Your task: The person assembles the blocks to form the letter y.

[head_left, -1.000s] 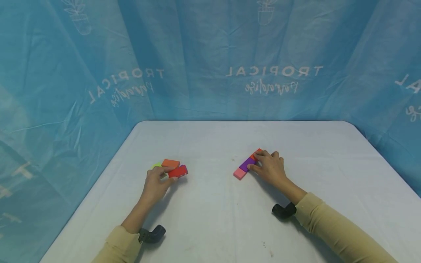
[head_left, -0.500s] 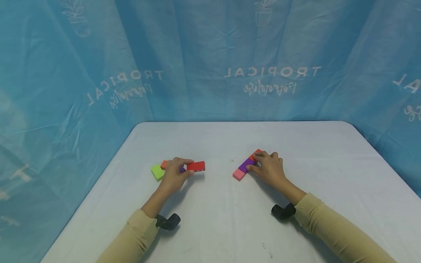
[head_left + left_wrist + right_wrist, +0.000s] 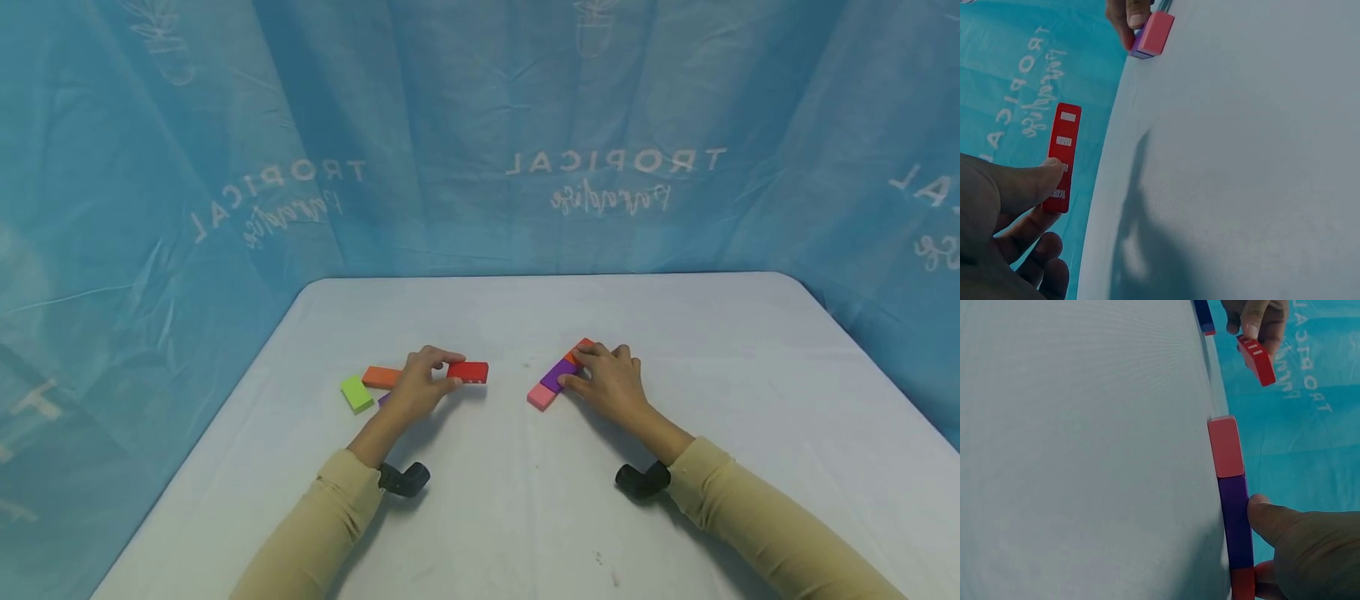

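Observation:
My left hand (image 3: 420, 387) pinches a red block (image 3: 468, 372) between thumb and fingers, held above the white table. White printed marks run along its face in the left wrist view, where the thumb (image 3: 1029, 184) covers part of them. To the right, a slanted row of blocks lies on the table: a pink block (image 3: 542, 397), a purple block (image 3: 558, 375) and an orange-red block (image 3: 573, 354), end to end. My right hand (image 3: 613, 383) is on this row with curled fingers. Its thumb touches the purple block's side; the fingers are at the orange-red block and partly cover it.
Left of my left hand lie a lime green block (image 3: 357, 393), an orange block (image 3: 382, 377) and a purple block (image 3: 385, 399) mostly hidden by that hand. A blue printed curtain (image 3: 480, 217) stands behind the white table (image 3: 525, 517). Black mounts sit at both wrists.
My left hand has moved right with the red block, away from the green and orange blocks, which now show more. My right hand has stayed at the row.

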`<action>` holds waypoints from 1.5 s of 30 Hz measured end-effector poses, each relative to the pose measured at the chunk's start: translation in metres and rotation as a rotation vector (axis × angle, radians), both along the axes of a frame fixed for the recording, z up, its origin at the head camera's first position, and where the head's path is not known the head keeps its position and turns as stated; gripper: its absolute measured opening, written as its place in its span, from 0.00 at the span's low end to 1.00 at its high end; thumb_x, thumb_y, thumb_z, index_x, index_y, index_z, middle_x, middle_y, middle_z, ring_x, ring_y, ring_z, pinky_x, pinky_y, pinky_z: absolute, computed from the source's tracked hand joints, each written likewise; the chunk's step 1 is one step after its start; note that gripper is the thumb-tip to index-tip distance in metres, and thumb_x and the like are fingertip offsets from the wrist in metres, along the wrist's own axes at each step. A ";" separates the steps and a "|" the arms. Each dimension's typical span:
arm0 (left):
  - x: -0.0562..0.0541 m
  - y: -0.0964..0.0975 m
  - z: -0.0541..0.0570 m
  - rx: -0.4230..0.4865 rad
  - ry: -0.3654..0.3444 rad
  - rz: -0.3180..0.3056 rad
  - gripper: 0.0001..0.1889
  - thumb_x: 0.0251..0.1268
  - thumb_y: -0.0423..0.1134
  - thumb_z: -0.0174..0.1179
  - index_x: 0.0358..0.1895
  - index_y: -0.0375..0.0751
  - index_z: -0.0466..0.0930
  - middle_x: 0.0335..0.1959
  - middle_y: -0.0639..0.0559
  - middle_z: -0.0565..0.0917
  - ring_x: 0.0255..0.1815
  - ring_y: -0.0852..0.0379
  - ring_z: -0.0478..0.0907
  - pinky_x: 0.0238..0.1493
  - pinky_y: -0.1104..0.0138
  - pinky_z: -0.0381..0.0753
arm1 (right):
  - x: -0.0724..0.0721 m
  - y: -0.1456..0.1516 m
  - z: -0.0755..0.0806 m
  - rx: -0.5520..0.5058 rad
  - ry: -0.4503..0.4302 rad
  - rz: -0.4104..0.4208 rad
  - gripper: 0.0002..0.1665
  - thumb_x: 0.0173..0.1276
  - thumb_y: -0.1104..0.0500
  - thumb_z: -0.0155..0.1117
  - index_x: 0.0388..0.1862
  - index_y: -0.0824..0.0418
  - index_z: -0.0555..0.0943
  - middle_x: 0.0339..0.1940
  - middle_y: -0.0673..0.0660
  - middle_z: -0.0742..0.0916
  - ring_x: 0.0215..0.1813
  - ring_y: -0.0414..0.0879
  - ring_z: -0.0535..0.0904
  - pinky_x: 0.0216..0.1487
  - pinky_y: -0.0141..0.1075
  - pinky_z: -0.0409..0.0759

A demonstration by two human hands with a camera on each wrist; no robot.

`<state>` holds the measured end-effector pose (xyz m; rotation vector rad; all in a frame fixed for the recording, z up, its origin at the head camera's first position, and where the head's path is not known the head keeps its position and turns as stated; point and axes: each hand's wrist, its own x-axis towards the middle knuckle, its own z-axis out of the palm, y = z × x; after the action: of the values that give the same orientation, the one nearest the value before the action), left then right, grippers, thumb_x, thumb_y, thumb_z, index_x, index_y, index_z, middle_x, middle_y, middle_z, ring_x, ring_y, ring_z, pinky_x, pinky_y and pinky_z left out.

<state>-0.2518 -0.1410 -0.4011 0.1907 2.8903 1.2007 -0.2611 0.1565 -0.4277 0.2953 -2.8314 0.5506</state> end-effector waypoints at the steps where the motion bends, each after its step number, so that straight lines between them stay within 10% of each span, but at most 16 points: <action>1: -0.002 0.001 0.000 0.002 0.000 -0.011 0.19 0.60 0.40 0.63 0.56 0.55 0.78 0.57 0.52 0.75 0.59 0.51 0.66 0.53 0.56 0.75 | 0.000 0.000 0.000 -0.001 -0.001 -0.001 0.36 0.57 0.40 0.67 0.60 0.59 0.77 0.60 0.60 0.80 0.53 0.64 0.69 0.44 0.51 0.65; 18: -0.028 0.017 -0.011 0.040 0.000 -0.180 0.18 0.59 0.34 0.62 0.53 0.49 0.80 0.53 0.50 0.78 0.58 0.49 0.68 0.52 0.55 0.71 | 0.000 -0.001 0.001 -0.007 -0.017 -0.013 0.36 0.57 0.41 0.68 0.60 0.58 0.77 0.62 0.59 0.79 0.52 0.62 0.69 0.44 0.50 0.64; 45: -0.034 0.035 -0.016 -0.044 -0.091 -0.191 0.17 0.56 0.36 0.65 0.51 0.53 0.81 0.51 0.54 0.76 0.56 0.53 0.65 0.58 0.54 0.71 | -0.002 0.001 0.000 -0.016 -0.027 -0.021 0.36 0.57 0.41 0.68 0.60 0.58 0.77 0.62 0.60 0.79 0.51 0.60 0.69 0.44 0.48 0.63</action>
<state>-0.2856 -0.1060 -0.4175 0.3904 2.7443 1.0846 -0.2628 0.1575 -0.4273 0.2574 -2.8516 0.5766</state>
